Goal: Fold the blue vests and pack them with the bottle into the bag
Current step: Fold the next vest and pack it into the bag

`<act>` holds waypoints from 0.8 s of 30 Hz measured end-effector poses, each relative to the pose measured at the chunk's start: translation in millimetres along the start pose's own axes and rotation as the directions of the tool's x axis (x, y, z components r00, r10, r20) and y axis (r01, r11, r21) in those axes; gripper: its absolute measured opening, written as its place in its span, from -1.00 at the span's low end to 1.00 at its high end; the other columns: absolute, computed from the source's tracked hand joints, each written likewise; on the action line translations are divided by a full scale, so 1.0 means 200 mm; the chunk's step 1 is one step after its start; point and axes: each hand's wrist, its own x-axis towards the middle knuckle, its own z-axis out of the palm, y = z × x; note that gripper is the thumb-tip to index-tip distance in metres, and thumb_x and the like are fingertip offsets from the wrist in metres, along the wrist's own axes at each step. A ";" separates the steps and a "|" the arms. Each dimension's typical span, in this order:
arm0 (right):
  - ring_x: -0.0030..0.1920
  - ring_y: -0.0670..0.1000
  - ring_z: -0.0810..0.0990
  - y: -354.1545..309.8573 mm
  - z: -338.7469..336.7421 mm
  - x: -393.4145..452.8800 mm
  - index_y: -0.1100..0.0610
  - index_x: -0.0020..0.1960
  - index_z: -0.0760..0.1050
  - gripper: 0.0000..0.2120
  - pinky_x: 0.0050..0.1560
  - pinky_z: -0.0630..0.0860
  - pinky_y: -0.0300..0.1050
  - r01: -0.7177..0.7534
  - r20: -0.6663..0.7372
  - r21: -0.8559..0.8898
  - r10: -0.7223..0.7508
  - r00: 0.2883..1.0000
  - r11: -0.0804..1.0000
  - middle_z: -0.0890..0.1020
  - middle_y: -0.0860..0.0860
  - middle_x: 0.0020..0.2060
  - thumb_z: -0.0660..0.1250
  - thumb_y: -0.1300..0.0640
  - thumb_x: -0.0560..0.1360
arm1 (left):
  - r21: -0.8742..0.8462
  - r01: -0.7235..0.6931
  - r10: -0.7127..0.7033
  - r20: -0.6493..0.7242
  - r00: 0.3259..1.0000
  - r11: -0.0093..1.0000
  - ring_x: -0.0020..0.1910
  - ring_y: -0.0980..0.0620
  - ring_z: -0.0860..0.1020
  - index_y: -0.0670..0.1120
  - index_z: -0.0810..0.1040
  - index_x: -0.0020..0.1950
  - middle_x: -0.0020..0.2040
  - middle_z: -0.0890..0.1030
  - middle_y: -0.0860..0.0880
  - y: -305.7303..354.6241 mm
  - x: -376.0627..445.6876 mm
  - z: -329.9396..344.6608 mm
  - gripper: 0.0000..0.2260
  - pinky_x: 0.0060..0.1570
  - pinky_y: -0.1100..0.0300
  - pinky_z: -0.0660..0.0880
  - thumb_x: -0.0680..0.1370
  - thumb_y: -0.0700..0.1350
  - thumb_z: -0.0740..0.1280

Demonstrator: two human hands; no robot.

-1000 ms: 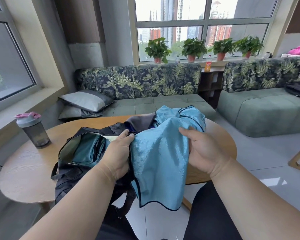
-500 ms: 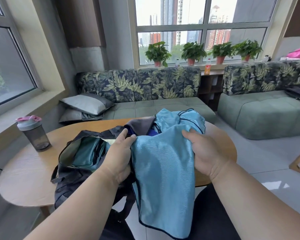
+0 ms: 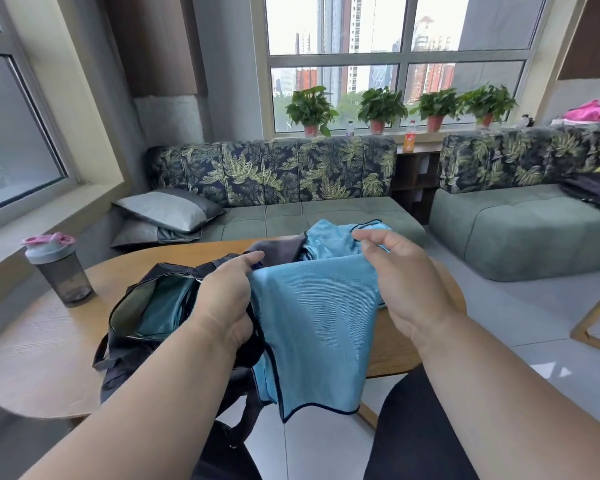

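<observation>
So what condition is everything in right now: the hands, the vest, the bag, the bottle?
left hand: pinches the vest's top corner.
right hand: holds the vest's other top edge, fingers curled.
blue vest: held up, hanging past the table edge, not yet packed.
bag: open, blue cloth inside.
bottle: upright on the table, lid on, outside the bag.

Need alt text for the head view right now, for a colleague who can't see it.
Both hands, left hand and right hand, hold a blue vest up beside an open dark bag on a round wooden table. A pink-lidded bottle stands far left.

Bottle (image 3: 59, 268) left of bag (image 3: 142, 306)
</observation>
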 end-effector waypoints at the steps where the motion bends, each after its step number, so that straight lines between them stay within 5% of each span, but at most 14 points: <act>1: 0.10 -0.01 0.64 -0.01 0.00 0.00 -0.16 0.10 0.72 -0.80 0.22 0.53 0.05 -0.002 0.006 -0.009 0.002 1.000 1.000 0.73 -0.10 0.07 0.35 0.07 0.65 | -0.042 0.028 -0.027 0.046 0.999 0.999 -0.29 -0.16 0.69 -0.12 0.73 0.10 -0.07 0.74 -0.21 0.02 -0.02 0.00 -0.84 -0.20 -0.09 0.68 0.59 -0.16 0.38; 5: 0.11 0.04 0.67 -0.07 -0.05 0.01 0.02 0.16 0.70 -0.82 0.20 0.52 0.01 -0.135 0.222 0.120 0.106 0.969 0.984 0.74 0.09 0.15 0.33 0.14 0.68 | 0.000 0.016 -0.015 0.319 0.948 1.000 -0.04 -0.16 0.66 -0.15 0.75 0.15 0.12 0.71 -0.27 0.07 -0.01 -0.05 -0.66 0.13 0.02 0.63 0.53 -0.19 0.23; 7: 0.04 0.06 0.69 -0.11 -0.09 0.00 0.10 0.26 0.64 -0.76 0.09 0.59 -0.05 -0.214 0.412 0.124 0.146 0.899 0.969 0.72 0.18 0.11 0.33 0.29 0.66 | 0.105 -0.026 -0.012 0.349 0.937 0.994 0.18 -0.21 0.64 -0.10 0.68 0.33 0.29 0.65 -0.28 0.08 0.01 -0.08 -0.58 0.36 -0.14 0.54 0.49 -0.22 0.30; 9: 0.04 0.06 0.70 -0.11 -0.13 -0.01 0.12 0.27 0.61 -0.68 0.07 0.61 -0.12 -0.184 0.512 -0.017 0.167 0.842 0.983 0.73 0.18 0.08 0.33 0.40 0.61 | 0.216 -0.092 0.021 0.309 0.951 0.972 0.20 -0.27 0.66 -0.07 0.66 0.36 0.26 0.67 -0.27 0.08 0.02 -0.11 -0.56 0.37 -0.21 0.52 0.52 -0.35 0.32; 12: 0.14 0.03 0.69 -0.08 -0.19 0.02 0.05 0.17 0.70 -0.71 0.27 0.53 -0.07 -0.062 0.493 -0.250 0.182 0.851 0.966 0.74 0.10 0.14 0.39 0.37 0.59 | 0.355 -0.109 0.011 0.269 0.963 0.929 0.04 -0.25 0.69 -0.06 0.70 0.27 0.12 0.73 -0.25 0.07 0.02 -0.16 -0.57 0.31 -0.23 0.55 0.54 -0.46 0.32; 15: 0.25 -0.07 0.65 -0.08 -0.23 0.06 -0.15 0.10 0.73 -0.74 0.36 0.49 -0.10 0.049 0.420 -0.432 0.153 0.895 0.901 0.72 -0.12 0.17 0.45 0.21 0.59 | 0.430 -0.096 -0.042 0.301 0.953 0.898 0.18 -0.29 0.68 0.00 0.73 0.20 0.13 0.73 -0.25 0.08 0.02 -0.19 -0.60 0.38 -0.30 0.49 0.50 -0.40 0.41; 19: 0.23 -0.21 0.61 -0.08 -0.22 0.09 -0.16 0.15 0.70 -0.82 0.42 0.46 -0.09 0.071 0.380 -0.509 0.150 0.913 0.858 0.68 -0.21 0.21 0.40 0.07 0.64 | 0.583 -0.198 0.033 0.281 0.959 0.788 0.04 -0.27 0.73 0.17 0.76 0.05 0.04 0.75 -0.22 0.06 0.04 -0.19 -0.61 0.20 -0.25 0.63 0.30 -0.18 0.58; 22: 0.24 -0.22 0.59 -0.11 -0.23 0.09 -0.14 0.20 0.69 -0.81 0.40 0.45 -0.13 0.090 0.391 -0.563 0.169 0.905 0.821 0.67 -0.21 0.20 0.36 0.05 0.66 | 0.745 -0.325 0.128 0.310 0.942 0.583 -0.14 -0.02 0.70 0.20 0.74 0.13 -0.12 0.70 0.01 0.07 0.04 -0.19 -0.69 0.00 0.11 0.66 0.45 -0.09 0.61; 24: 0.23 -0.23 0.59 -0.12 -0.25 0.10 -0.15 0.20 0.69 -0.80 0.34 0.45 -0.18 0.097 0.413 -0.596 0.201 0.888 0.797 0.68 -0.22 0.17 0.34 0.05 0.68 | 0.804 -0.415 0.176 0.376 0.910 0.426 -0.33 0.15 0.54 0.23 0.66 0.29 -0.21 0.57 0.08 0.08 0.01 -0.17 -0.65 -0.28 0.36 0.47 0.53 -0.02 0.56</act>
